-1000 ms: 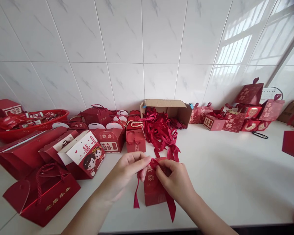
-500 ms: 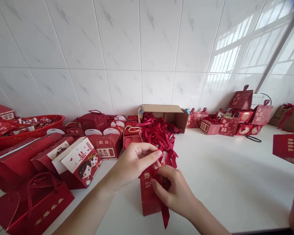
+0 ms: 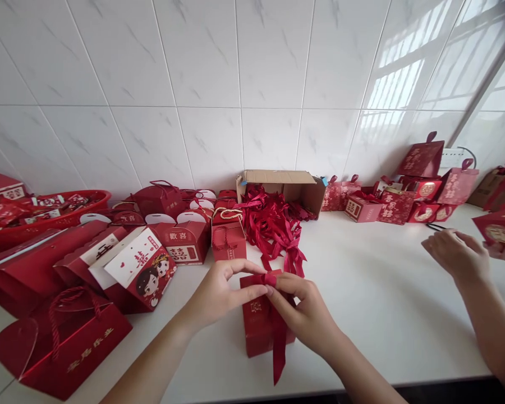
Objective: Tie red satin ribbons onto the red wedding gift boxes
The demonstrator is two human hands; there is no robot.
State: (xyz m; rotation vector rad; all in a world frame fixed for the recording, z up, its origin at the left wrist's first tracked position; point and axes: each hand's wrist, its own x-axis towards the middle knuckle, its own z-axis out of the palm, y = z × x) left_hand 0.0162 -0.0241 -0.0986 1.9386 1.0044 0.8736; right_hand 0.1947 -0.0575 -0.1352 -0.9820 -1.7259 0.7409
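A small red box (image 3: 256,331) with gold characters stands on the white table in front of me. A red ribbon (image 3: 279,348) lies across its top, one end hanging down the near side. Above the box's top, my left hand (image 3: 227,292) pinches the ribbon between thumb and fingers. My right hand (image 3: 298,306) pinches it too, its fingertips touching those of the left. The part of the ribbon between my fingertips is mostly hidden.
Loose red ribbons (image 3: 273,224) spill from a cardboard box (image 3: 280,177) behind. Red gift boxes (image 3: 185,244) and a red basket (image 3: 96,203) fill the left. More boxes (image 3: 364,207) stand back right. Another person's hands (image 3: 458,255) are at the right, one holding a red box (image 3: 503,224).
My hands have drawn together, pinching the ribbon over the box. At the right, another person's hand has reached in over the table, and the red box there has tilted.
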